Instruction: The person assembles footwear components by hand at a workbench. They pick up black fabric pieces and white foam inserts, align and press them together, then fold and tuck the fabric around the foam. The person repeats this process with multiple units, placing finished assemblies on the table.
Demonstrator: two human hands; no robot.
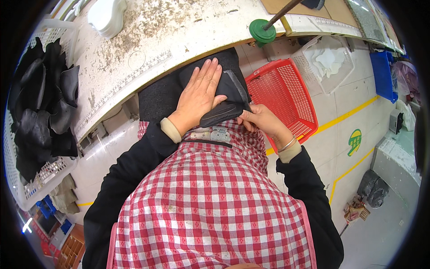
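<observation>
My left hand (199,96) lies flat with its fingers stretched out, pressing on a black leather-like piece (230,87) across my lap. A grey strip runs along that piece's right edge. Its near part is folded over into a narrow flap (220,115) with a visible seam line. At the right end of this flap, my right hand (264,121) pinches the black piece between thumb and fingers. Beneath it all a dark cloth (154,101) covers my lap, its far side against the table edge.
A worn white table (148,27) with ruler markings spans the far side. White plastic pieces (106,18) lie on it. At left, a white basket (45,184) holds black leather-like pieces (42,98). A red basket (309,105) and a clear bin (331,83) stand on the right.
</observation>
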